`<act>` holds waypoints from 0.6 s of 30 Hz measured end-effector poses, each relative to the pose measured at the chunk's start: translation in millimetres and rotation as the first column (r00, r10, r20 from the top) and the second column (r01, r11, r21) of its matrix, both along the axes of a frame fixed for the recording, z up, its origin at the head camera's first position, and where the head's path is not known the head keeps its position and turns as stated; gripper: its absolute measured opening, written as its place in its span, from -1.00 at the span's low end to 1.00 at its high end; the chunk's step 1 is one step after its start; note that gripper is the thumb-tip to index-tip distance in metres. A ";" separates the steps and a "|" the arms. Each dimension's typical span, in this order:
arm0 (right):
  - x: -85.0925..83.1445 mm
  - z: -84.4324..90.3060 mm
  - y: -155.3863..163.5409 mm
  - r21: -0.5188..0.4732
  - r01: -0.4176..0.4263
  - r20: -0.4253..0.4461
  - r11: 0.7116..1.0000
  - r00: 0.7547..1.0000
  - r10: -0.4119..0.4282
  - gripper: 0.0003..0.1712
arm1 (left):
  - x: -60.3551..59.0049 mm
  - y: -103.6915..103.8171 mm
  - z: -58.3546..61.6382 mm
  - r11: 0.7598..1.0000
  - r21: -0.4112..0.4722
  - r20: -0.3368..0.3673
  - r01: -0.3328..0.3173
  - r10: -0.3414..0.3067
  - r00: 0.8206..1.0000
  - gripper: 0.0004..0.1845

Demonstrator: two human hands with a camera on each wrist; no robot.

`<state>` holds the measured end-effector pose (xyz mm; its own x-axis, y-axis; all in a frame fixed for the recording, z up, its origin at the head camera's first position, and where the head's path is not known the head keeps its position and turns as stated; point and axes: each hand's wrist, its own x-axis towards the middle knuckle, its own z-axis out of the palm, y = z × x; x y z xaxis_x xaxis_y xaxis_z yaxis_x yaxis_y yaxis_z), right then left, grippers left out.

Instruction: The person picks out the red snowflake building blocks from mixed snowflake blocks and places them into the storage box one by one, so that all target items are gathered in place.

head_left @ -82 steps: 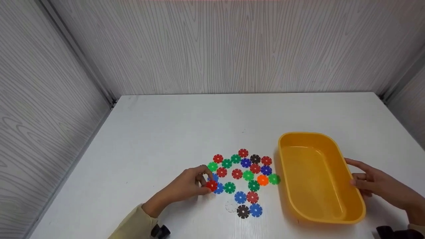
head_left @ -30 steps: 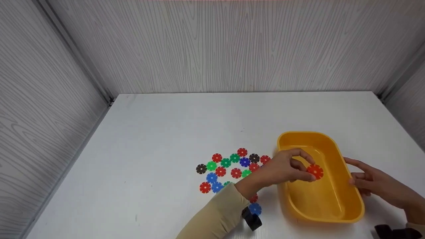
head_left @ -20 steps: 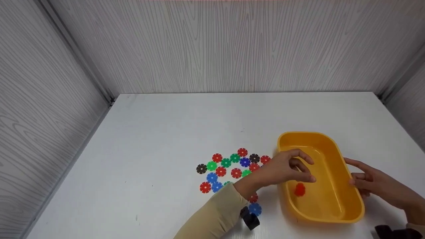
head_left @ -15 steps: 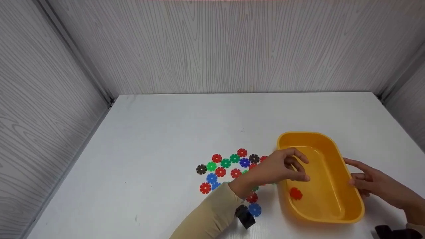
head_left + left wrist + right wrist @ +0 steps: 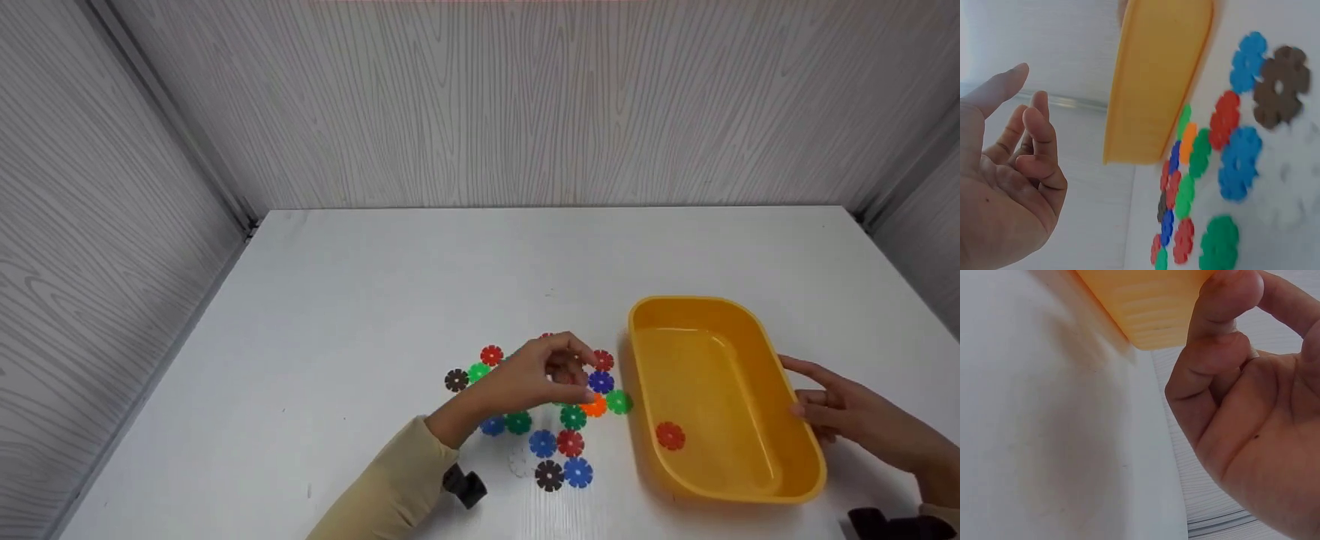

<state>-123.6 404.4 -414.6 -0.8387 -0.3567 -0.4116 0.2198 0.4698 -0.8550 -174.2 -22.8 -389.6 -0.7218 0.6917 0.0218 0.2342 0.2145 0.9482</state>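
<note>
My left hand (image 5: pixel 536 375) hovers over the group of slotted, flower-shaped plastic discs on the white table, fingers loosely bent. Nothing sits between thumb and fingertips, as the left wrist view also shows. Below the fingertips lie an orange disc (image 5: pixel 595 406), a dark blue disc (image 5: pixel 601 382) and a green disc (image 5: pixel 619 402). The hand and sleeve hide part of the group. To the right stands a yellow plastic tub (image 5: pixel 709 375) with one red disc (image 5: pixel 670 436) on its floor. My right hand (image 5: pixel 855 416) holds the tub's right rim, thumb on the edge and other fingers outside.
Nearer the table's front lie a black disc (image 5: pixel 549 475), a light blue disc (image 5: pixel 577 472) and a clear disc (image 5: pixel 520 463). Grey wood-grain panels (image 5: pixel 480 105) enclose the back and sides of the table (image 5: pixel 360 300).
My left hand carried a red disc from the group to above the tub and let it drop inside. It then moved back left over the discs. My right hand stays at the rim.
</note>
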 end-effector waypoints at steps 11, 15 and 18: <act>-1.0 4.4 0.1 0.092 0.059 0.046 0.994 0.997 -0.064 -0.09 | -6.0 -79.4 -6.8 0.984 -0.106 -0.060 -0.147 0.141 0.988 -0.58; -0.6 4.0 -1.3 0.080 0.057 0.043 0.995 0.997 -0.060 -0.12 | -5.8 -103.4 -13.9 0.966 -0.164 -0.055 -0.200 0.194 0.979 -0.52; -0.6 3.5 -3.1 0.072 0.037 0.017 0.997 0.999 -0.038 -0.16 | -3.9 -118.6 -23.6 0.960 -0.192 -0.029 -0.204 0.202 0.979 -0.50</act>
